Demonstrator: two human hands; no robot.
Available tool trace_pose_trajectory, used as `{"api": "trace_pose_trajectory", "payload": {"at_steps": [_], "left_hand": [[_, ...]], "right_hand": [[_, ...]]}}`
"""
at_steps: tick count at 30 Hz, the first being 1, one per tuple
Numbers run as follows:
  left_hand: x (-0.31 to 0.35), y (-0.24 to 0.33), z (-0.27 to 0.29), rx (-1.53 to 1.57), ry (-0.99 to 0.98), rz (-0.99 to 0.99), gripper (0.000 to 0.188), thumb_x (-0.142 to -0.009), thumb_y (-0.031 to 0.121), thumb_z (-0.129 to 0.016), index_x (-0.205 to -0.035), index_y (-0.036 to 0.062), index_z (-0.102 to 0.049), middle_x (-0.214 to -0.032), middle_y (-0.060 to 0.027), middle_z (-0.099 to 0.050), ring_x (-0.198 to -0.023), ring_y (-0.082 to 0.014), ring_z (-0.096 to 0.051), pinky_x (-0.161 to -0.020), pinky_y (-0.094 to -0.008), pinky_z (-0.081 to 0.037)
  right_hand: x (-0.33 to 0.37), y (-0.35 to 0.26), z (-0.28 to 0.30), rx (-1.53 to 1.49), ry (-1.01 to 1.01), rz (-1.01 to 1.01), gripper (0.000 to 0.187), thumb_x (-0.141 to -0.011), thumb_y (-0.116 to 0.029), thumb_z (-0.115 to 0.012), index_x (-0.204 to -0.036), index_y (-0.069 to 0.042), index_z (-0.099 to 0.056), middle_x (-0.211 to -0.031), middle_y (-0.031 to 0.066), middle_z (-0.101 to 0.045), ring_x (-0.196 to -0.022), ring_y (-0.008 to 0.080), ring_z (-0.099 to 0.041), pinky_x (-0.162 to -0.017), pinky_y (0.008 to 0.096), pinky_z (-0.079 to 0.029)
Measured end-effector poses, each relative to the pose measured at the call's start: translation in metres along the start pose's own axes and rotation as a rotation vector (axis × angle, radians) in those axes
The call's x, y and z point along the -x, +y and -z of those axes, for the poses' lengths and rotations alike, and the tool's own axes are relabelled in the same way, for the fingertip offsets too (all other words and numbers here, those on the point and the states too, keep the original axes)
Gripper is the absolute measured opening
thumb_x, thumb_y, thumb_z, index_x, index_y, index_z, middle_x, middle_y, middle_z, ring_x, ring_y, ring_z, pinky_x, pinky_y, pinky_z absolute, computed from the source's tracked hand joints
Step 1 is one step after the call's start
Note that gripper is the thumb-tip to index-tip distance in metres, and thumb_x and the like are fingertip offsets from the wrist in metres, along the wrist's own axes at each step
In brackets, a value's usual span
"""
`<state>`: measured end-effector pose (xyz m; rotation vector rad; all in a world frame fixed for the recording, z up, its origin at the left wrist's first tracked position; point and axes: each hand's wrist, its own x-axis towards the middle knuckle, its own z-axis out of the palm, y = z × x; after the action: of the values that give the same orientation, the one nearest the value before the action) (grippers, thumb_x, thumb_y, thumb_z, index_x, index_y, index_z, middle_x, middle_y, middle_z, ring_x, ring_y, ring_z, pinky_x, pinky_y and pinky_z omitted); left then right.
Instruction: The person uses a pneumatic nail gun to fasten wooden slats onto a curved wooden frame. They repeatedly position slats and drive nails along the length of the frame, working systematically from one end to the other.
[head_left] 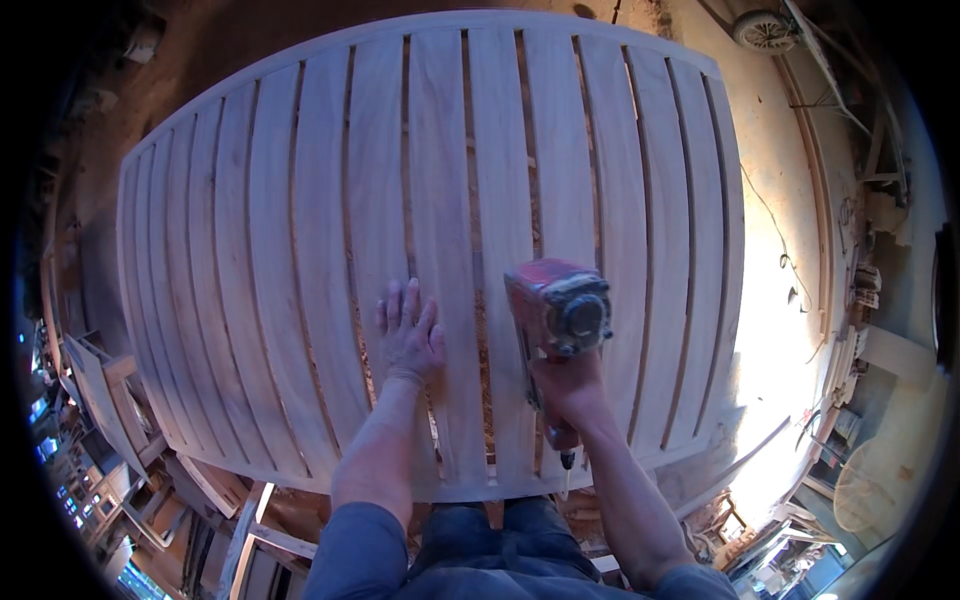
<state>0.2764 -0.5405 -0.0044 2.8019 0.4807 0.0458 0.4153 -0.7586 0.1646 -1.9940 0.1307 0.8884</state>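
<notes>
A wide slatted wooden panel (440,150) of pale boards with narrow gaps lies in front of me. My left hand (408,335) rests flat on a board near the middle, fingers stretched out and holding nothing. To its right, my right hand (570,385) is wrapped round the grip of a red and black air nail gun (560,300). The gun's round black cap faces up, and a fitting with a thin hose hangs from the grip's lower end. Whether its nose touches the boards is hidden under the tool body.
Wooden frames (110,390) and timber pieces crowd the left side. On the right, a thin cord (785,260) lies on the bright floor, with a spoked wheel (765,32) beyond. A round fan-like guard (868,485) stands at lower right. My legs are close to the panel's near edge.
</notes>
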Motion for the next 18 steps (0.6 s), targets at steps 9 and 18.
{"api": "trace_pose_trajectory", "payload": {"at_steps": [9,18], "left_hand": [[-0.002,0.002,0.005,0.072,0.016,-0.006,0.048,-0.090,0.026,-0.058,-0.134,0.0083,-0.066,-0.167,-0.0173,-0.037,-0.158,-0.0419,-0.021,-0.129,-0.0595,-0.011],[-0.002,0.001,0.010,0.103,0.014,0.033,0.046,-0.090,0.028,-0.059,-0.132,0.0125,-0.068,-0.167,-0.0110,-0.038,-0.159,-0.0347,-0.022,-0.130,-0.0570,-0.013]], "right_hand": [[-0.008,-0.009,-0.008,0.104,-0.021,-0.121,0.020,-0.089,-0.011,-0.067,-0.103,0.002,-0.070,-0.090,0.0139,-0.075,-0.085,0.0222,-0.072,-0.074,0.0375,-0.054],[-0.010,0.015,-0.013,0.062,0.118,-0.035,0.028,-0.075,0.002,-0.068,-0.103,0.003,-0.068,-0.082,0.0053,-0.066,-0.062,0.0135,-0.061,-0.055,0.0324,-0.049]]}}
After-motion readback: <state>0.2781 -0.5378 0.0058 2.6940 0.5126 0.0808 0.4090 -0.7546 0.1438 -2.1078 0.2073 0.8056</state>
